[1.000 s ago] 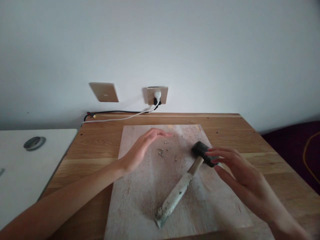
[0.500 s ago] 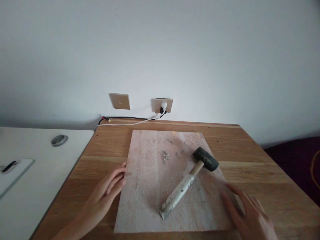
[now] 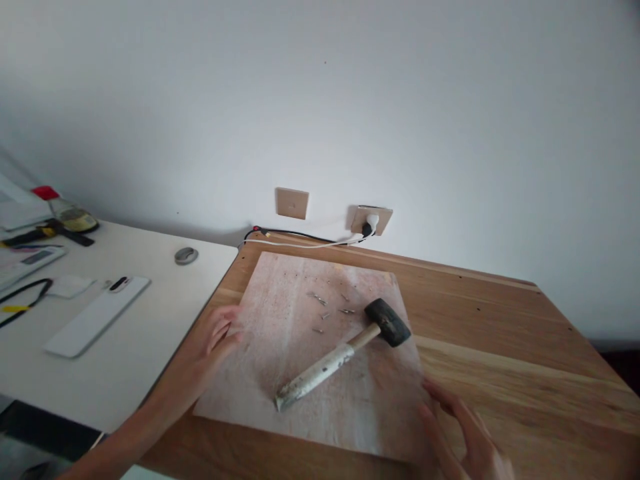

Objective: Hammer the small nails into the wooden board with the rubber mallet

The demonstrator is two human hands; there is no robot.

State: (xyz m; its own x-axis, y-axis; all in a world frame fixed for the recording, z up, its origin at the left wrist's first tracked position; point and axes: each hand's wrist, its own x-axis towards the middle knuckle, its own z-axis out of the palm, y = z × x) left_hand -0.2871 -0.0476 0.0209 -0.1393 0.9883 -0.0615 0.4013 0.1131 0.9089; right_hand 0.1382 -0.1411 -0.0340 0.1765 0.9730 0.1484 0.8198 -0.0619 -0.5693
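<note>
A pale plywood board (image 3: 280,353) lies on a wooden table (image 3: 500,360). My left hand (image 3: 213,337) grips the board's left edge, fingers curled over it. At the board's near right corner rests my right hand (image 3: 463,437), fingers spread against the edge. A mallet (image 3: 345,353) with a black rubber head and a paint-stained wooden handle lies diagonally on the board. Several small loose nails (image 3: 327,307) lie scattered behind the mallet.
A white desk (image 3: 150,320) adjoins on the left with a white phone (image 3: 95,317), a cable grommet (image 3: 186,255) and clutter at the far left. Wall sockets (image 3: 371,220) with plugged cables sit behind the table.
Both hands came down from over the nails and mallet to the board's left and right edges. The board now sits turned on the table, and the view has swung left.
</note>
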